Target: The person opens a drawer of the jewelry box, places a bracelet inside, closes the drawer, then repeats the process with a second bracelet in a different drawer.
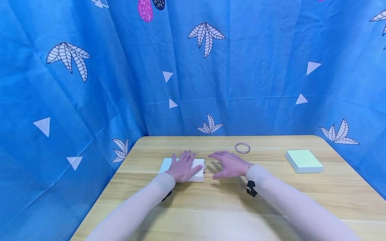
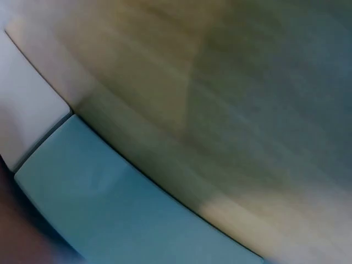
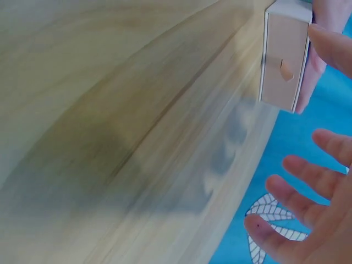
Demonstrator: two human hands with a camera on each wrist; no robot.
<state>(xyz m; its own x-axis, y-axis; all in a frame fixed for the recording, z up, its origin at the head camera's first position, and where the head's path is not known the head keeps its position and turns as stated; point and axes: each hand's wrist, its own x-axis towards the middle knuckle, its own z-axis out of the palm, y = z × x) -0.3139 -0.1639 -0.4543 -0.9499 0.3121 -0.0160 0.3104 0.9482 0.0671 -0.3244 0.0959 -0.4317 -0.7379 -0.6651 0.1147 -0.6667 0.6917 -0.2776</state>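
1. Two of my hands are near the middle of the frame, and neither is clenched. My left hand (image 1: 183, 168) lies over the blue-and-white box (image 1: 197, 177), left of centre; its fingers point to the top of the frame, spread and nearly straight, thumb out to the right.

2. That flat palm, I judge, steadies the box against the table (image 1: 211, 214); how hard it bears down I cannot tell. My left-wrist view, blurred, shows a narrow dark gap between the white and blue parts.

3. My right hand (image 1: 230, 164) grasps nothing. It hangs just right of the box's white end, fingers relaxed and fanned, thumb apart from them, casting a shadow on the wood. At upper right in the right-wrist view, the end face carries a small tan mark (image 3: 287, 70), a tab or cut-out, I cannot say which; the box's turn puts that end towards my free hand.

4. My forearms rise from the lower left and lower right, converging on the box.

5. A thin ring (image 1: 242, 153) lies beyond my right hand, and a green-topped box (image 1: 304, 159) sits at right, both apart from my hands, perhaps set aside for working room.
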